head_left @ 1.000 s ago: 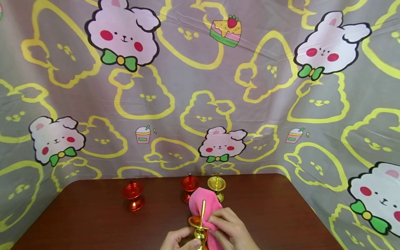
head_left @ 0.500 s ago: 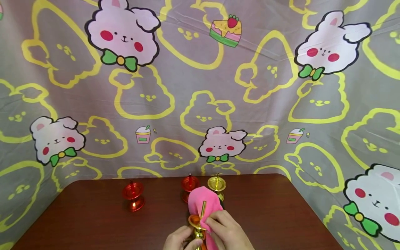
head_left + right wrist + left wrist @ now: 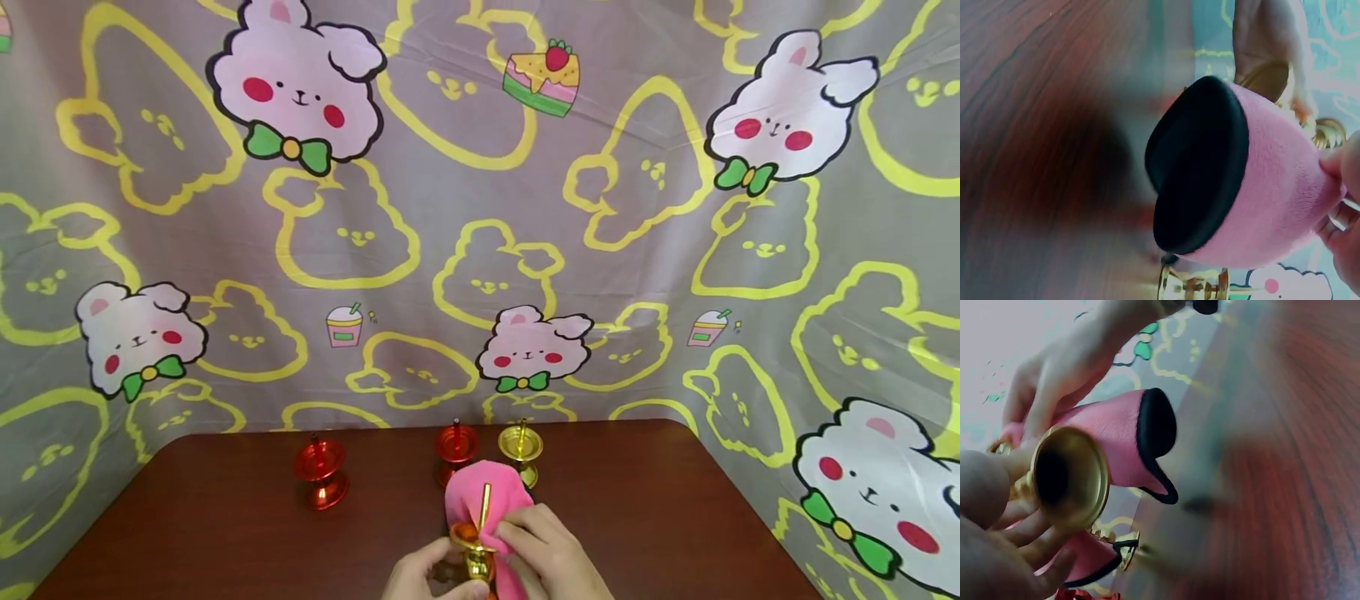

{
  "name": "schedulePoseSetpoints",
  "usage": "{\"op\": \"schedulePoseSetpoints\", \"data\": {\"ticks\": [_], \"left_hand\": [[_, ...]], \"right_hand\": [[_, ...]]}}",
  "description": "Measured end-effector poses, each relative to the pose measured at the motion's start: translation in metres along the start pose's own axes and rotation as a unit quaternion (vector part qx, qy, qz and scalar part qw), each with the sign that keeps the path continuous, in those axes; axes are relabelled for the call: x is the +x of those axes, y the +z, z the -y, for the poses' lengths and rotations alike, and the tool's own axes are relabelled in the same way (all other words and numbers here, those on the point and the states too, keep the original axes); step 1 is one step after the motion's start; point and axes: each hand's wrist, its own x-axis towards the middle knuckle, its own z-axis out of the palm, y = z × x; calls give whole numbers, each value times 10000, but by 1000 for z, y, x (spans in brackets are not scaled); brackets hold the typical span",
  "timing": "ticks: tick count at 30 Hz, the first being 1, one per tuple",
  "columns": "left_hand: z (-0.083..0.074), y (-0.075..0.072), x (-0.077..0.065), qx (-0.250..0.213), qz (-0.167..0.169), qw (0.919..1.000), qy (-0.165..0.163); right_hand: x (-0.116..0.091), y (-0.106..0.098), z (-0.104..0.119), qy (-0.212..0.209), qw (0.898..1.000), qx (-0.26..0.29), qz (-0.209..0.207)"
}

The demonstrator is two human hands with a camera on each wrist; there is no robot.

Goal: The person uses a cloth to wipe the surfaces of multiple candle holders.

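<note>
Low in the head view, my left hand (image 3: 423, 573) grips a shiny gold candle holder (image 3: 480, 568) with a dish and a thin upright stem. In the left wrist view the hollow round base of the candle holder (image 3: 1094, 459) faces the camera, with the fingers of my left hand (image 3: 1004, 544) around its body. My right hand (image 3: 551, 554) pinches a pink plush cloth (image 3: 480, 487) against the dish and stem. Black edging borders the cloth (image 3: 1279, 181), which hangs folded from my right fingers in the right wrist view. Part of the stem's foot is covered by cloth.
On the brown table (image 3: 225, 533), a red candle holder (image 3: 321, 479) stands to the left. A second red one (image 3: 456, 442) and another gold one (image 3: 521, 443) stand behind the cloth, partly covered by it. Patterned fabric (image 3: 420, 250) hangs behind the table.
Both hands stay at the candle holder with only small shifts. The cloth's top has dipped slightly and moved a little left, and the holder's tilt changes slightly.
</note>
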Motion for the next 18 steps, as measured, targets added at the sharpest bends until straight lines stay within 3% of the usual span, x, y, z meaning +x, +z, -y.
{"op": "schedulePoseSetpoints", "data": {"ticks": [2,6,9,14,16,18], "left_hand": [[-1,-6,0,-736,265,9962,-379],[0,-10,1,-1556,791,9841,-338],[1,-11,1,-1907,1155,9744,-286],[7,-11,-1,-2453,1553,9555,-518],[8,-12,-3,-2528,1569,9532,-533],[8,-12,-5,-2445,1527,9562,-516]], "right_hand": [[1,0,-4,-186,9993,260,-207],[3,-3,-5,-213,9949,817,-552],[4,-4,-2,-148,9918,1050,-716],[2,1,0,-99,9904,1138,-779],[0,3,-1,-128,9909,1125,-725],[-1,5,-1,-163,9916,1112,-646]]}}
